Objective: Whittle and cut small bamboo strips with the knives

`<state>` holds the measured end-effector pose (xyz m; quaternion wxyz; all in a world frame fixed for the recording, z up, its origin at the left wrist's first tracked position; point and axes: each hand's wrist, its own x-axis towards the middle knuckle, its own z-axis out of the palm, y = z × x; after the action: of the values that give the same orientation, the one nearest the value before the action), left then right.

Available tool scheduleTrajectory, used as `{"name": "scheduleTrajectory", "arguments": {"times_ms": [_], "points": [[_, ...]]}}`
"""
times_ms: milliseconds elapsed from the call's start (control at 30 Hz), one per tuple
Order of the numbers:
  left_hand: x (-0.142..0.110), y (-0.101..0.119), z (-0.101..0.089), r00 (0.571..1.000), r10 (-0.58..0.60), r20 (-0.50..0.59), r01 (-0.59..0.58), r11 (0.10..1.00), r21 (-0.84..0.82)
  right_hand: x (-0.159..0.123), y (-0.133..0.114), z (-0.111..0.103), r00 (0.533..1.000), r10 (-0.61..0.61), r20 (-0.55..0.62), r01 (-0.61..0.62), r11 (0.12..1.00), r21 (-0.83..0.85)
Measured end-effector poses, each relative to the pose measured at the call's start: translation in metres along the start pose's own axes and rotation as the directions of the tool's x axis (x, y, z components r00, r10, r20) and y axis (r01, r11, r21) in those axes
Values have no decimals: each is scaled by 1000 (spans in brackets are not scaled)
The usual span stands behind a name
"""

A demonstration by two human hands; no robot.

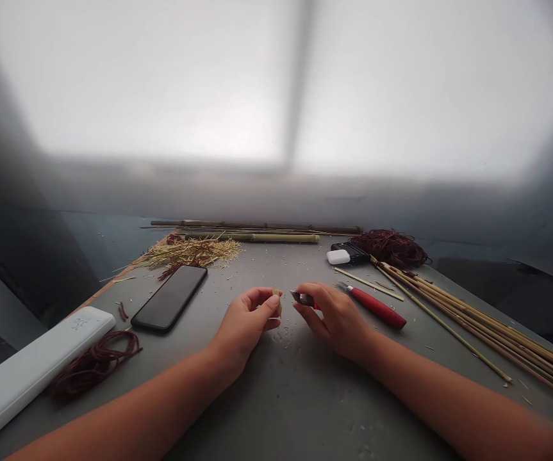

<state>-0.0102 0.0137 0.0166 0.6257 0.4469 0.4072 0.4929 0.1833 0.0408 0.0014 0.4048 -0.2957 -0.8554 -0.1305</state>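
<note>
At the middle of the grey table, my left hand (252, 314) pinches a small pale-tan piece (277, 303) between thumb and fingers. It looks like a bit of bamboo or cane; its exact shape is hard to make out. Just to its right, my right hand (336, 314) is closed on a short dark cutter knife (305, 299), whose pointed blade faces the left hand. A small gap separates the blade from the tan piece. Beyond the right hand lies a red-handled tool (377, 307) with thin metal points.
On the left are a black phone (170, 298), a long white device (40, 365), dark red cord (96, 362) and a straw-coloured scrap pile (199, 251). Bamboo poles (276, 237) lie behind. On the right are a white case (338, 257), more cord (391, 248) and thin canes (487, 320).
</note>
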Motion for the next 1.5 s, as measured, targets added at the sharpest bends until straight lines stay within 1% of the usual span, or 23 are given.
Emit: {"name": "scheduleTrajectory", "arguments": {"times_ms": [167, 367, 433, 567, 667, 767, 867, 967, 1033, 1133, 1200, 1333, 1500], "points": [[-1, 2, 1, 1000, -6, -11, 5, 999, -42, 1, -3, -3, 1000, -1, -5, 1, 999, 48], [-4, 4, 2, 999, -35, -8, 34, 996, -82, 2, -5, -5, 992, -126, -12, 127, 987, 97], [-4, 3, 2, 999, -49, -6, 48, 993, -106, 1, -5, -3, 991, -132, -22, 134, 986, 101], [-4, 3, 1, 998, -64, 13, 65, 990, -127, -2, -4, -1, 994, -107, -21, 109, 989, 101], [-3, 4, 2, 996, -82, 29, 83, 996, -43, -3, -2, 0, 996, -83, -33, 86, 990, 113], [-2, 4, 2, 986, -108, 126, 95, 990, 102, -3, -2, -2, 997, -67, -28, 70, 989, 134], [-3, 2, 2, 977, -69, 200, 13, 963, 271, -2, -4, -5, 996, -81, -21, 83, 982, 167], [-2, -3, 0, 977, -4, 214, -80, 920, 384, 0, -5, -8, 997, -72, -23, 75, 981, 177], [-1, -7, -1, 977, 25, 210, -108, 913, 394, 1, -6, -10, 998, -60, 1, 59, 980, 188], [0, -13, -1, 974, 76, 216, -149, 926, 347, 3, -6, -11, 995, -75, 69, 58, 973, 224], [0, -15, 0, 968, 103, 228, -173, 932, 317, 3, -5, -10, 990, -91, 107, 65, 974, 219], [-2, -18, 1, 964, 88, 252, -165, 938, 304, 2, -5, -6, 981, -123, 147, 97, 981, 171], [-3, -19, 3, 969, 72, 238, -143, 944, 297, 1, -5, -5, 976, -136, 168, 105, 977, 184]]}}
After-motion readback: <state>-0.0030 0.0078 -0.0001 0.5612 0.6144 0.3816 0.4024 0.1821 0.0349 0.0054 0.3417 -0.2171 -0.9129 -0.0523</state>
